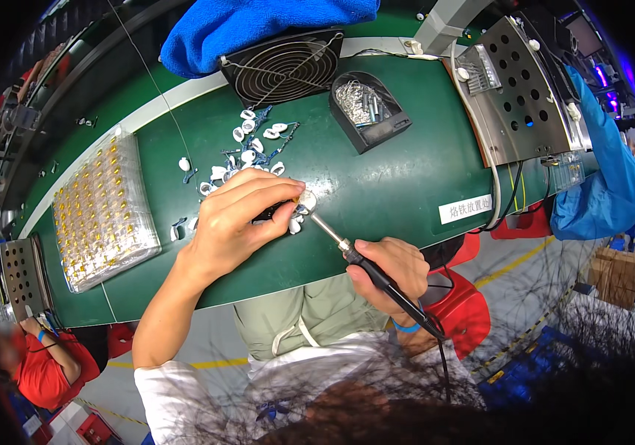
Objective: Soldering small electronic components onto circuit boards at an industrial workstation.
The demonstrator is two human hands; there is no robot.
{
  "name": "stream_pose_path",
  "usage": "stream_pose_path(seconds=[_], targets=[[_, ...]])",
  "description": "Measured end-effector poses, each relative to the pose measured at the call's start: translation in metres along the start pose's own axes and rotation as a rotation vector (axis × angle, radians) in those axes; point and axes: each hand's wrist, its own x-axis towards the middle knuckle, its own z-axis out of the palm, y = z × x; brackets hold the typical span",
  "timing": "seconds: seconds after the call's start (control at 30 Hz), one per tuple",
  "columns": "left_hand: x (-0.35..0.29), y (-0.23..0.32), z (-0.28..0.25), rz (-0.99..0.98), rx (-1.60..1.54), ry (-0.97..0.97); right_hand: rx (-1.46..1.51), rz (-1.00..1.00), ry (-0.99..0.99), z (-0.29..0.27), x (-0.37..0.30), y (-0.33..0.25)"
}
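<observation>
My left hand (239, 219) pinches a small white part (307, 199) against the green bench (376, 185), thumb and fingers closed on it. My right hand (395, 267) grips a black-handled soldering iron (362, 259), and its metal tip reaches up-left to touch the white part. A loose pile of similar white parts with blue wires (250, 152) lies just beyond my left hand.
A clear tray of small gold pieces (102, 211) lies at the left. A black fan (284, 67) and a black bin of metal bits (365, 107) stand behind. A perforated metal box (517, 89) is at right, near a person in a blue sleeve (606, 170).
</observation>
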Motion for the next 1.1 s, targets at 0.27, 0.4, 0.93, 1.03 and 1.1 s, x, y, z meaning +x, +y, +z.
stream_pose_path(seconds=[0.27,0.4,0.93,1.03,1.1], targets=[[0.0004,-0.0005,0.0011,0.026,0.021,0.019,0.025,-0.007,-0.009,0.0028,0.0016,0.0016],[0.0004,-0.0009,0.0019,0.037,0.029,0.027,0.025,-0.016,-0.015,0.002,0.0024,0.0013],[0.0001,-0.0018,0.0031,0.092,0.087,0.031,0.039,-0.015,-0.01,0.0011,0.0,0.0021],[-0.0002,-0.0024,0.0029,0.095,0.084,0.023,0.034,-0.023,-0.01,0.0016,0.0016,0.0016],[-0.0004,-0.0025,0.0026,0.101,0.087,0.023,0.039,-0.022,-0.014,0.0017,0.0018,0.0017]])
